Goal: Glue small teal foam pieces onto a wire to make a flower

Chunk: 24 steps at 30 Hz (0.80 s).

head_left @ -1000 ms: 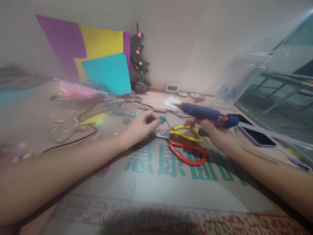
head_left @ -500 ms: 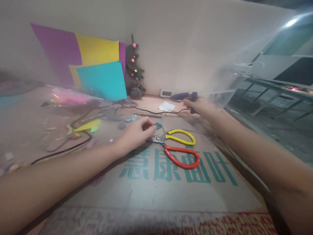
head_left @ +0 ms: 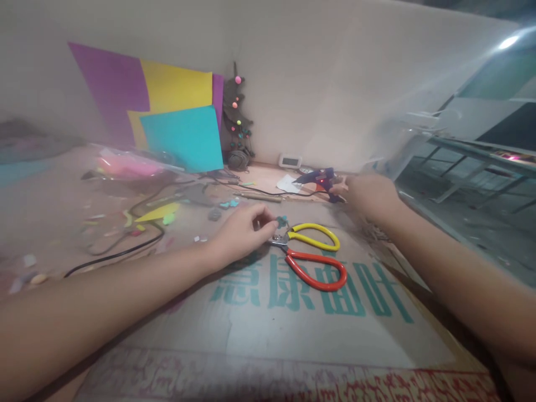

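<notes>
I am pinching a small teal piece [head_left: 281, 221] in my left hand [head_left: 245, 234], just beside the pivot of the scissors [head_left: 312, 254], whose handles are pointing away to my right. My right hand [head_left: 368, 195] is reaching far across the counter [head_left: 293, 318], fingers loosely open and touching the glue gun [head_left: 315, 177], which is lying lengthwise left of it.
</notes>
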{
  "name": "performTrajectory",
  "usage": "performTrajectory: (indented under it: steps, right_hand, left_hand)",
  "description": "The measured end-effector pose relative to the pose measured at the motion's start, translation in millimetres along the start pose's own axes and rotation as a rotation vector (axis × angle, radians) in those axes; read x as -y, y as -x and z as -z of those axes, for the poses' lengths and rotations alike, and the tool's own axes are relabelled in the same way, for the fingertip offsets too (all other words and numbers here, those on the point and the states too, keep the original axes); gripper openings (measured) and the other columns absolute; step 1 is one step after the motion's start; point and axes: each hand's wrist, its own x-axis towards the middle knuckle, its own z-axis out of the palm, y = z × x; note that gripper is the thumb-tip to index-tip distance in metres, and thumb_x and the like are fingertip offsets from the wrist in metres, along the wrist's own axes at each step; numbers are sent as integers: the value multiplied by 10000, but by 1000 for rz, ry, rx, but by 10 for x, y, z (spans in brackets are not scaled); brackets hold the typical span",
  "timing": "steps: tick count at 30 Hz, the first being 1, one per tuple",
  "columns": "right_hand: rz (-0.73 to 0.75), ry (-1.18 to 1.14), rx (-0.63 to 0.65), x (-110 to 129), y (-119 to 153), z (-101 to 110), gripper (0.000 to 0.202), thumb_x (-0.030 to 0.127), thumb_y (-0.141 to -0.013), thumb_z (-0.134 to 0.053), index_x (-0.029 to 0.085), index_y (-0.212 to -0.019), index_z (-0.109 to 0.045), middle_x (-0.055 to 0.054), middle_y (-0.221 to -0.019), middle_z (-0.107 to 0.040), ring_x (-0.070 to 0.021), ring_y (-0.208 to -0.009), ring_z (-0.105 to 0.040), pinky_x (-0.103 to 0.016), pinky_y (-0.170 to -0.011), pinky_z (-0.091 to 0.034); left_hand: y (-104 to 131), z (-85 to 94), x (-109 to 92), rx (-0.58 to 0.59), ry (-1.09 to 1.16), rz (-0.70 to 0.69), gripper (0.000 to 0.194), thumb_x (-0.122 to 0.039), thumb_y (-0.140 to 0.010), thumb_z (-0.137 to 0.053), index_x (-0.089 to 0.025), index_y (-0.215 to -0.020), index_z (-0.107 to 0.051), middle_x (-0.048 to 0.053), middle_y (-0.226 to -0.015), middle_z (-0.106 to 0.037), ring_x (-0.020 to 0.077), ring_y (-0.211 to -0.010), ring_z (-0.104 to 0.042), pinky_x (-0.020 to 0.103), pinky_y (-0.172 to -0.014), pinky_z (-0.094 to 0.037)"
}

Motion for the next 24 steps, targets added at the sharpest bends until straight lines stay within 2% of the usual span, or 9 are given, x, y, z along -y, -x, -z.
performTrajectory:
  steps: [3,5,8,10,13,18,21,24]
  right_hand:
    - [114,78,-30,250,125,-12,249,367,-917,-586,150,-929,-708,-166,-1020,-724,-294,-1018,-644,-374,-850,-421]
    - [312,103,-47,467,112,-111,257,307,-943,-544,166,-1091,-701,-133,-1113,-730,-271,-1047,-654,-353,-875,-445]
    - [426,9,7,752,-29,-332,339,285,-934,-562,173,-1238,-663,-109,-1212,-714,-249,-1081,-660,-331,-898,-469]
    - [468,-37,74,883,-152,-485,362,272,-925,-574,177,-1265,-658,-110,-1247,-697,-249,-1105,-651,-332,-906,-471]
    - [522,-51,94,1011,-306,-677,360,248,-895,-606,170,-1239,-680,-122,-1179,-706,-241,-1054,-649,-320,-892,-465]
    - [507,-62,80,1126,-417,-808,219,171,-883,-550,150,-987,-741,-119,-1046,-710,-221,-972,-643,-296,-868,-446]
    - [396,-81,12,1095,-389,-739,279,177,-899,-481,124,-1092,-675,-143,-1015,-716,-244,-912,-648,-322,-799,-459]
    - [295,-108,-66,953,-256,-576,399,171,-939,-368,88,-1291,-537,-184,-1110,-700,-263,-964,-650,-339,-785,-463]
  left_hand:
    - [-5,-1,11,-10,-11,-9,145,-297,-850,-551,-186,-761,-578,3,-739,-648,169,-699,-581,293,-653,-427]
    - [-7,-4,25,-13,-17,-15,143,-291,-850,-553,-184,-761,-583,1,-741,-649,166,-705,-583,288,-657,-427]
    - [-7,-8,35,-7,-5,-16,134,-282,-851,-549,-181,-769,-585,-2,-732,-646,159,-692,-583,280,-647,-430]
    - [-7,-9,36,-4,5,-20,133,-274,-854,-543,-181,-766,-581,-4,-726,-643,155,-684,-584,276,-643,-434]
    - [-8,-6,35,1,15,-25,135,-270,-857,-544,-181,-761,-578,-4,-726,-645,153,-683,-588,274,-645,-439]
    - [-16,-5,57,2,28,-10,129,-279,-856,-549,-185,-773,-580,-6,-720,-653,154,-669,-590,275,-633,-440]
    - [-27,-11,82,-4,50,4,128,-283,-857,-551,-187,-775,-574,-8,-715,-653,154,-669,-596,273,-636,-444]
    - [-35,-18,102,-21,70,17,147,-309,-861,-557,-190,-776,-567,-9,-712,-645,154,-669,-596,271,-629,-440]
